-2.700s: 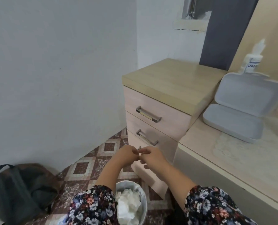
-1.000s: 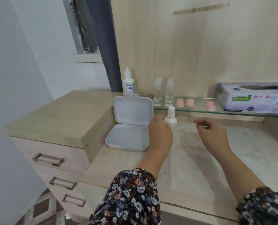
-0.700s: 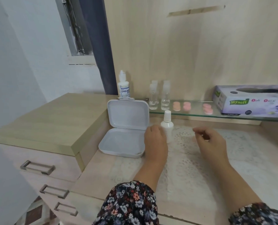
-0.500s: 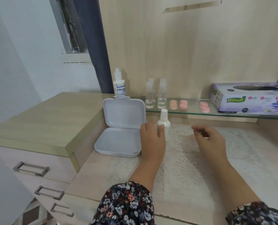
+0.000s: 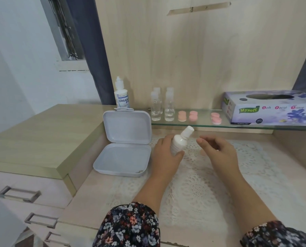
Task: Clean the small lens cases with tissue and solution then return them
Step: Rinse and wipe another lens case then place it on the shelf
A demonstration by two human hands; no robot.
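My left hand (image 5: 163, 157) grips a small white bottle (image 5: 180, 141) just above the lace mat and tilts its cap to the right. My right hand (image 5: 218, 152) hovers close to the cap with curled fingers. A small pale pink piece, apparently a lens case (image 5: 203, 154), shows under those fingers. More pink lens cases (image 5: 182, 116) lie in pairs on the glass shelf (image 5: 202, 124). A lens solution bottle (image 5: 121, 97) stands at the shelf's left end, and a tissue box (image 5: 270, 109) sits on the right.
An open white plastic box (image 5: 125, 148) lies left of my hands, its lid upright. Two clear little bottles (image 5: 156, 108) stand on the shelf. A lace mat (image 5: 193, 189) covers the desk. A higher drawer unit (image 5: 32, 139) adjoins on the left.
My view turned from the waste bin on the floor to the desk. My left hand took hold of the white bottle, lifted it and tilted it; my right hand came closer to its cap.
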